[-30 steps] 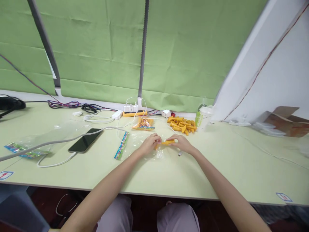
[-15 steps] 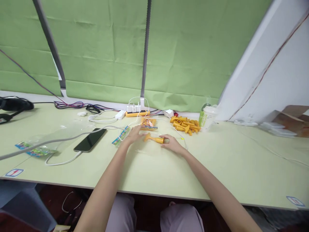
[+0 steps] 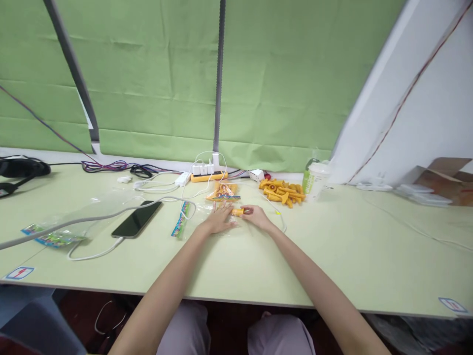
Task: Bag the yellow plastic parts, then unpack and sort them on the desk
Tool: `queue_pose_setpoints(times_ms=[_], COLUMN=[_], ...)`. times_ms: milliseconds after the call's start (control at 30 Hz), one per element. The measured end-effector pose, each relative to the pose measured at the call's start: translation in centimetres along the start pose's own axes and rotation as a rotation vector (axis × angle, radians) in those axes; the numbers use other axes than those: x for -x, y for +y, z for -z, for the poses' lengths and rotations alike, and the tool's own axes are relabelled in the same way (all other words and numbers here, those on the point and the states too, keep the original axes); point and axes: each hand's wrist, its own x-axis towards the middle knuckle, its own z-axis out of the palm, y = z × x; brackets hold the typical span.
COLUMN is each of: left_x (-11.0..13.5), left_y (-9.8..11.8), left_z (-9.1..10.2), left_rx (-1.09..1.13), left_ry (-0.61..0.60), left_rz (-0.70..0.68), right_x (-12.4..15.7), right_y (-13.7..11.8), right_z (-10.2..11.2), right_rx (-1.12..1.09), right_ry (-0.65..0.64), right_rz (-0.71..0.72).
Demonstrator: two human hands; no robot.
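My right hand [image 3: 256, 217] grips one end of an orange plastic piece [image 3: 238, 212] that has a thick, handle-like end. The far end of the piece is hidden beside my left hand. My left hand [image 3: 219, 218] lies flat, fingers stretched out, on a clear plastic bag [image 3: 199, 217] with a printed colourful header strip [image 3: 180, 220]. Whether the piece is inside the bag I cannot tell. Just behind my fingers sits a filled bag of orange pieces [image 3: 224, 189]. A loose heap of similar orange pieces [image 3: 284, 191] lies farther right.
A phone [image 3: 136, 219] with a white charging cable lies to the left, near another clear bag with a printed strip [image 3: 51, 236]. At the back stand an orange power strip [image 3: 209, 176] with chargers and a lidded cup [image 3: 318, 180]. A grey cable crosses the left side.
My left hand has moved right and flattened onto the bag. My right hand has shifted slightly left with the orange piece, now partly covered by the left hand.
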Motion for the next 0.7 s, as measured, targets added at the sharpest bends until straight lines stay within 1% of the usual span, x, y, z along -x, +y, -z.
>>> queue_pose_setpoints(times_ms=[67,133,200,300,367,400,467,533,600,633,700], left_x=[-0.1,-0.4,-0.7,-1.1,-1.1,-1.0,-0.5,0.0,0.5,0.7,0.7], left_y=[0.1,0.3,0.6,1.2,1.1,0.7,-0.6,-2.3,-3.8,-4.3,-4.5], left_z=[-0.1,-0.3,-0.4,-0.2,0.4,0.9,2.0,2.8,3.1,3.0,2.3], left_rx=[0.055,0.120,0.212,0.411,0.502,0.500,0.374,0.154,-0.005,-0.041,-0.059], left_ry=[0.013,0.017,0.035,0.075,0.087,0.106,0.185,0.247,0.194,0.143,0.052], left_rz=[-0.020,-0.054,-0.078,-0.065,-0.085,-0.090,-0.037,0.109,0.240,0.274,0.286], right_x=[-0.2,-0.2,0.0,0.3,0.5,0.6,0.8,1.0,1.2,1.2,1.2], right_y=[0.3,0.6,0.9,1.0,1.0,0.8,0.5,0.1,-0.2,-0.3,-0.3], right_z=[0.1,0.2,0.0,-0.7,-1.3,-1.5,-1.7,-1.7,-1.6,-1.5,-1.6], right_rx=[-0.110,-0.213,-0.300,-0.358,-0.309,-0.259,-0.129,-0.021,0.019,0.010,-0.046], right_ry=[-0.055,-0.126,-0.166,-0.118,-0.053,-0.017,0.061,0.109,0.101,0.089,0.072], right_rz=[-0.005,0.027,0.050,0.037,0.015,0.013,0.042,0.085,0.094,0.078,0.028])
